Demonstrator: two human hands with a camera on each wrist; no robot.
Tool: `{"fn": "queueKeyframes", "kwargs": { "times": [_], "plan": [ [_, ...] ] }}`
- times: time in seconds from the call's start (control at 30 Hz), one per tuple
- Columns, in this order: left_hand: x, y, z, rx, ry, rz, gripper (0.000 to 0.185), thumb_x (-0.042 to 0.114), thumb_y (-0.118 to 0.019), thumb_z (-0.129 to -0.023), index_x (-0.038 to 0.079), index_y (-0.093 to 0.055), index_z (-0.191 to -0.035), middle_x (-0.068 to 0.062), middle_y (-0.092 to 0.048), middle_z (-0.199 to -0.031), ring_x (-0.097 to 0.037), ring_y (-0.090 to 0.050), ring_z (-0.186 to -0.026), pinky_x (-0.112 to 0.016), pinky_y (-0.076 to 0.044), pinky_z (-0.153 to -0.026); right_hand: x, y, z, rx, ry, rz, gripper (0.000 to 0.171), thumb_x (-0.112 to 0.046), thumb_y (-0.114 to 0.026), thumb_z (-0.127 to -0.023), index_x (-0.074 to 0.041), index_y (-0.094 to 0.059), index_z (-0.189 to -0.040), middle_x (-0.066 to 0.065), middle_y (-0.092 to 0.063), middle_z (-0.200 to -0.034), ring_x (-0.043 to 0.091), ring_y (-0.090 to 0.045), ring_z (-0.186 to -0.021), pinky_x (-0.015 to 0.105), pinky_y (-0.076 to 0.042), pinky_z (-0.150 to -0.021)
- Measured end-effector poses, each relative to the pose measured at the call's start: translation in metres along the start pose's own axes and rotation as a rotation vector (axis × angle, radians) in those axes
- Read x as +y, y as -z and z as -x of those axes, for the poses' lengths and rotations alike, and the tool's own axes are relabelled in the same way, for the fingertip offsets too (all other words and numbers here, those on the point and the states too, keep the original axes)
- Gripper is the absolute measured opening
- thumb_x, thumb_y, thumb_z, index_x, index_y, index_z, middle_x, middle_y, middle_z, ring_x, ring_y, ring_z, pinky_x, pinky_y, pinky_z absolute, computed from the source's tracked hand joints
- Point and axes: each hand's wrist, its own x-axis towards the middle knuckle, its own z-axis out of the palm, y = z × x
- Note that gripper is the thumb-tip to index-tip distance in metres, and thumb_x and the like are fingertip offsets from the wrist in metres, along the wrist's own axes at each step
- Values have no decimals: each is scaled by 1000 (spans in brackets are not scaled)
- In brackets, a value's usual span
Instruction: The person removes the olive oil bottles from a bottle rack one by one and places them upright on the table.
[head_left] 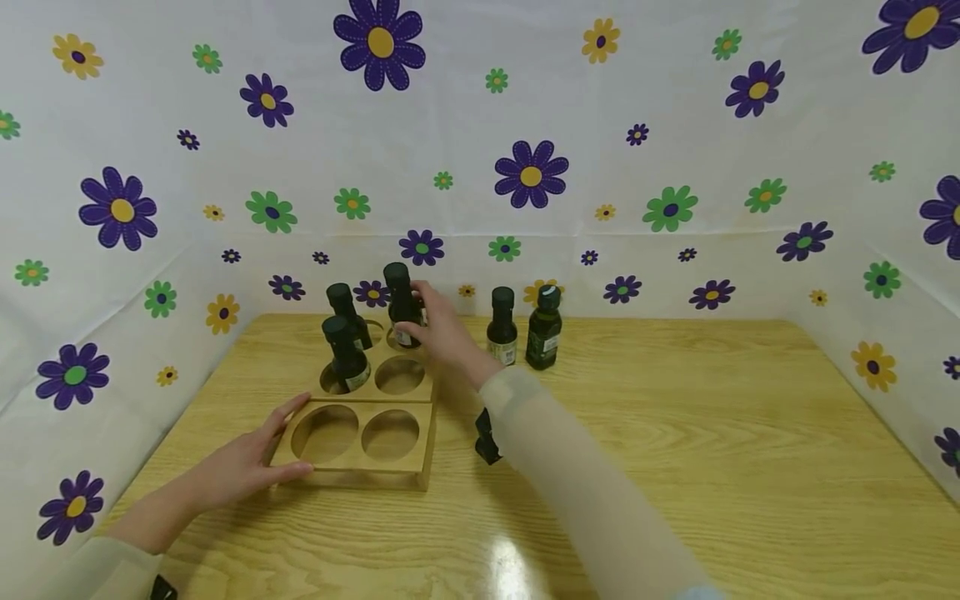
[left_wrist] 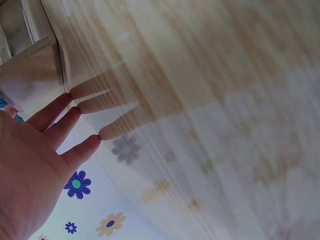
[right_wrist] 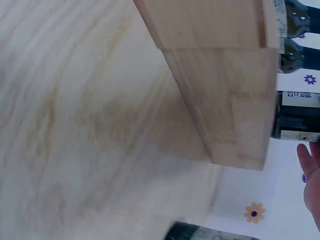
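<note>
From my head view, a wooden rack (head_left: 367, 478) sits on the tabletop (head_left: 675, 458). My right hand (head_left: 446, 329) pinches a dark bottle (head_left: 400, 287) at the rack's back right hole. I can't tell if it's all the way down. My left hand (head_left: 240, 471) is spread around the rack's front left corner, with the thumb at the front edge. A back bottle (head_left: 347, 308) and a middle bottle (head_left: 345, 346) are in the rack's left holes. Three holes have nothing in them: the middle right one and both front ones. To the right of the rack stand a slim bottle (head_left: 502, 329) and a green bottle (head_left: 544, 333). I think I'm about halfway, with those two left to put in.

From my left wrist, my fingers are straight and apart, just beside the rack.

From my right wrist, my fingertips touch the dark bottle at the rack's top edge. Part of one more bottle shows, apart from the rack.
</note>
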Motion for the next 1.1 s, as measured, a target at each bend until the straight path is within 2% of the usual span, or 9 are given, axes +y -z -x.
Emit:
{"fn": "queueKeyframes", "kwargs": {
  "times": [0.2, 0.47, 0.7, 1.1],
  "plan": [
    [0, 1, -1, 0, -5, 0, 92, 43, -66, -91, 30, -3, -157, -37, -42, -138, -54, -41, -126, -65, -41, -88, -7, 16, 1, -14, 27, 37, 64, -22, -68, -92, -5, -36, -145, 16, -53, -136, 26, -55, -118, 35, -46, -95],
    [-2, 1, -1, -5, -4, -4, 92, 44, -65, -92, 29, -3, -157, -38, -43, -136, -54, -41, -125, -66, -42, -86, -15, 36, 14, -66, 49, 41, 64, -24, -68, -93, -7, -34, -145, 13, -51, -138, 23, -53, -118, 35, -47, -93],
    [-3, 1, -2, -7, -1, -3, 92, 44, -65, -92, 28, -3, -157, -38, -42, -137, -54, -39, -127, -67, -40, -86, -9, 52, 30, -32, 59, 37, 64, -28, -70, -92, -8, -38, -144, 12, -54, -133, 22, -54, -116, 36, -48, -92],
    [-1, 1, -1, -10, -12, -17, 93, 43, -66, -92, 27, -2, -157, -36, -42, -139, -54, -40, -126, -67, -41, -87, 7, 84, 61, 13, 117, -6, 59, -20, -74, -88, -6, -45, -137, 12, -60, -122, 23, -58, -105, 39, -51, -84]
  ]
}}
